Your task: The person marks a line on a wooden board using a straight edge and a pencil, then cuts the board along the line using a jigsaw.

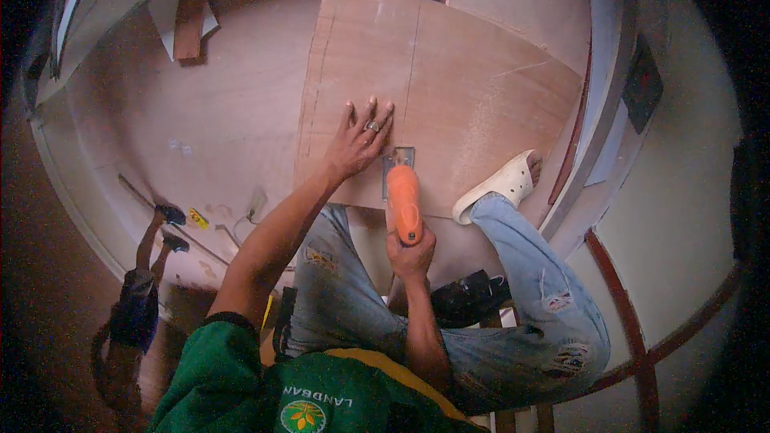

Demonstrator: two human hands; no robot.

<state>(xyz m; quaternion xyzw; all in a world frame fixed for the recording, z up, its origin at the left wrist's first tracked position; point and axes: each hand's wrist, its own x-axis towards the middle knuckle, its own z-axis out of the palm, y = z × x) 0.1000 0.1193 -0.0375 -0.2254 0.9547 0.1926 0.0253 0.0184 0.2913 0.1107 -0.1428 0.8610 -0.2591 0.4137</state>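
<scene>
A broad sheet of brown plywood [489,96] lies in front of me, with a dark straight line running up from the tool. My left hand [361,140] rests flat on the sheet, fingers stretched out and slightly apart, a ring on one of them. Just right of it, an orange jigsaw [406,196] sits with its metal base on the near edge of the plywood, in line with the mark. My right hand [411,255] is wrapped around the jigsaw's rear grip. The blade is hidden under the tool.
My foot in a cream clog [499,188] presses on the sheet's right corner. A reddish-brown board [191,20] lies on a white offcut at the far left. Left of me stands another person [136,305], near a small yellow object [198,218]. A black bag [469,298] lies between my legs.
</scene>
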